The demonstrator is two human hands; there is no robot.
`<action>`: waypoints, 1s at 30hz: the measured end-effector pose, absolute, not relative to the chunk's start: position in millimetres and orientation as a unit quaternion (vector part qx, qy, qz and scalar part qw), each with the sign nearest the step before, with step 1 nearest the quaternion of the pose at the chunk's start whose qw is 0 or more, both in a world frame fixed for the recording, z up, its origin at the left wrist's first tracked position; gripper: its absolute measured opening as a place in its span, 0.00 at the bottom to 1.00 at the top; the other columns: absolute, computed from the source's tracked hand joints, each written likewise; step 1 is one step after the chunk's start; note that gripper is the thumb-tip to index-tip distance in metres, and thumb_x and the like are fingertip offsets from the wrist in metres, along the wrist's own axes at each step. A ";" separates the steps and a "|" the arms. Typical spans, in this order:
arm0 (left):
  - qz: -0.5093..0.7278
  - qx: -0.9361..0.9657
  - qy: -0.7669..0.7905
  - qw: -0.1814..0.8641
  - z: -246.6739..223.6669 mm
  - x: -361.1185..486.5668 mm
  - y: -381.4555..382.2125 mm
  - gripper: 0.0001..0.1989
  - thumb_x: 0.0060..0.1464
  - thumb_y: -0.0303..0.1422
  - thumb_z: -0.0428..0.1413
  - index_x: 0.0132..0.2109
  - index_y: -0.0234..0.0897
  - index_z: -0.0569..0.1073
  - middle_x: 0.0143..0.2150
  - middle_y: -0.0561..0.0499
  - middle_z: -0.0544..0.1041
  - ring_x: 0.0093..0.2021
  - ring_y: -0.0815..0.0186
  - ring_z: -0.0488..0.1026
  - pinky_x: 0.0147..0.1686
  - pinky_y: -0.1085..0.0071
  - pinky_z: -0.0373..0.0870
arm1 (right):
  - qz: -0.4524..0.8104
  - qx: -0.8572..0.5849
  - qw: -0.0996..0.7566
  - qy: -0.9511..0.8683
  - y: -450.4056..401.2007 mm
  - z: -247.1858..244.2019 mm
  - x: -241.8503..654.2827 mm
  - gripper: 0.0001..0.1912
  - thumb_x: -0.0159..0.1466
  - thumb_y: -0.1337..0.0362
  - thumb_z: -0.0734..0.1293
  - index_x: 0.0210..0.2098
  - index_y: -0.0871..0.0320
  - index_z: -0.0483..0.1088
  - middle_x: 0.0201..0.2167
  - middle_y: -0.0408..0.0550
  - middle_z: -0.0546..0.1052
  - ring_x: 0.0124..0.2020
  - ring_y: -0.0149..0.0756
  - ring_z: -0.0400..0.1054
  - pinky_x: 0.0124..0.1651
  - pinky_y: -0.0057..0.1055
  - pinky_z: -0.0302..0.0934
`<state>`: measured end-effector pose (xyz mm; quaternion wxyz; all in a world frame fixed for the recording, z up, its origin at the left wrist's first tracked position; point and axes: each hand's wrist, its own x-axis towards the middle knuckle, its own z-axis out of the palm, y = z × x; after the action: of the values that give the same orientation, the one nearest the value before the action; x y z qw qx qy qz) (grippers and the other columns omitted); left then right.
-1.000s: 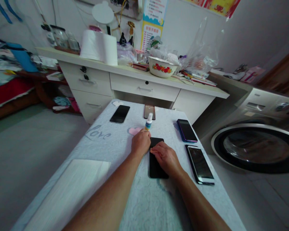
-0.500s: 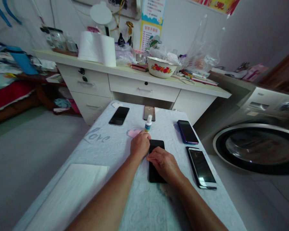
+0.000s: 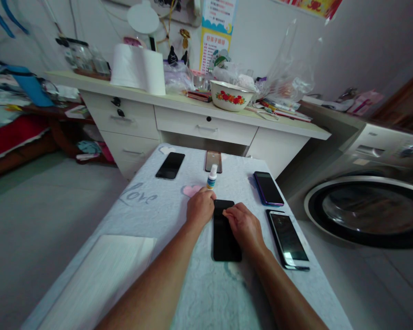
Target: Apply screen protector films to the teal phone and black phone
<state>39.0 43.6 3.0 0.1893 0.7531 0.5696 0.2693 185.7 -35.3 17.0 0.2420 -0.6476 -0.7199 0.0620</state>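
Observation:
A black smartphone (image 3: 223, 243) lies face up on the cloth-covered table in front of me. My left hand (image 3: 200, 206) is closed at its upper left edge, fingers curled and partly hidden. Just beyond that hand stands a small white spray bottle (image 3: 212, 176) with a blue and yellow label. My right hand (image 3: 243, 227) is over the phone's upper right part, its thumb and fingers pinched together. A tiny orange-toned bit shows at the fingertips, too small to identify.
Another black phone (image 3: 170, 165) lies far left, a brownish phone (image 3: 213, 162) at the back. To the right are a purple-edged phone (image 3: 268, 188) and a white-framed phone (image 3: 289, 240). White sheets (image 3: 99, 275) lie front left. A desk (image 3: 206, 123) and a washing machine (image 3: 368, 183) stand beyond.
My right hand has moved right and slightly away from me across the phone, from its left edge to its upper right. The left hand and the bottle stay in place.

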 end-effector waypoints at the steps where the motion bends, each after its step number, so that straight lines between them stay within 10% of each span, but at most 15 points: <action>1: 0.270 0.753 0.568 0.193 3.2 38.8 43.4 0.14 0.55 0.22 0.48 0.37 0.40 0.76 0.43 0.51 0.77 0.45 0.66 0.73 0.45 0.72 0.67 | 0.058 -0.655 0.243 -0.713 -35.2 17.1 187.8 0.10 0.68 0.63 0.61 0.38 0.52 0.75 0.36 0.44 0.75 0.36 0.33 0.70 0.37 0.26 0.59; 30: 0.282 0.756 0.561 0.183 0.2 37.0 43.6 0.13 0.54 0.22 0.47 0.34 0.40 0.76 0.41 0.52 0.77 0.42 0.66 0.73 0.41 0.72 0.66 | 0.129 -0.550 0.239 -0.790 -44.3 20.5 172.8 0.10 0.68 0.66 0.61 0.38 0.54 0.76 0.37 0.45 0.74 0.37 0.30 0.69 0.42 0.24 0.62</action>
<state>37.0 43.6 0.2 0.1830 0.7562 0.5613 0.2821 172.8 -44.3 20.5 0.2387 -0.5496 -0.7902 0.1286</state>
